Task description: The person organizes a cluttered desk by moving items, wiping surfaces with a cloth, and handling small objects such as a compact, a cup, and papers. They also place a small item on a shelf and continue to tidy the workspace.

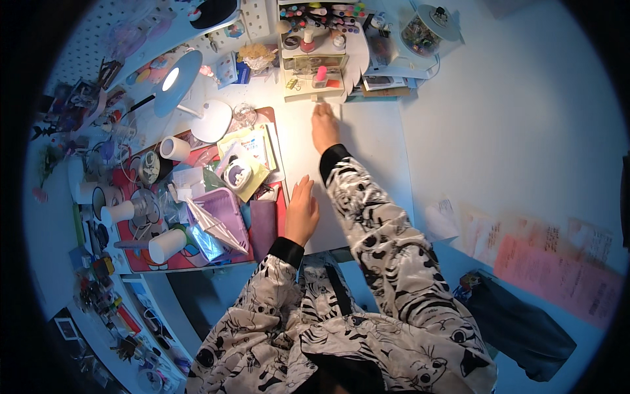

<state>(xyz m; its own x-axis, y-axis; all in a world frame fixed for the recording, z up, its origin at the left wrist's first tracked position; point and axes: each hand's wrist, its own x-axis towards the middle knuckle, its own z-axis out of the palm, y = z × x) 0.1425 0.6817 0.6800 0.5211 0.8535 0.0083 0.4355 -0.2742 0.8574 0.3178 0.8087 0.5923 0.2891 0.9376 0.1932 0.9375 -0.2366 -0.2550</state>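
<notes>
My right hand reaches over the white desk to the small knob of a white desktop drawer unit; its fingertips are just below the knob, and whether they touch it I cannot tell. My left hand rests with fingers extended at the edge of the red desk mat, holding nothing visible. Beside it lie a purple pouch or case and a lilac plastic basket. On the drawer unit stand a nail polish bottle with a pink cap and a gold binder clip.
A lit desk lamp, a white paper roll, packets and a panda-faced case crowd the left side. Marker pens fill the organizer's top. A lidded jar stands at the back right. A dark bag is at lower right.
</notes>
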